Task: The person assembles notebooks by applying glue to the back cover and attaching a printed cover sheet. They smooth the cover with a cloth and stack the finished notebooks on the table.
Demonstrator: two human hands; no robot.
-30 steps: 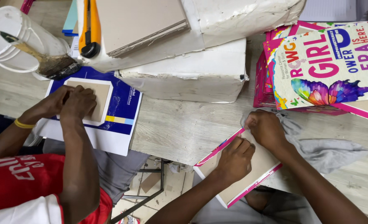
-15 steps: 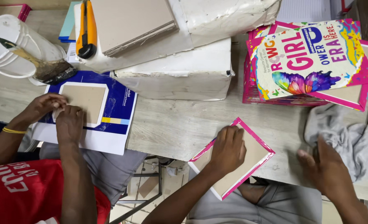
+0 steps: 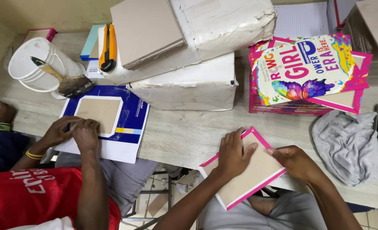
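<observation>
My left hand (image 3: 233,155) lies flat, palm down, on the grey board of the pink-edged cover (image 3: 245,170) at the near edge of the wooden table (image 3: 184,132); my right hand (image 3: 294,161) pinches its right pink border. Best to keep the flat hand pressing so the board can't creep, and smooth the border outward, watching the overhang.
</observation>
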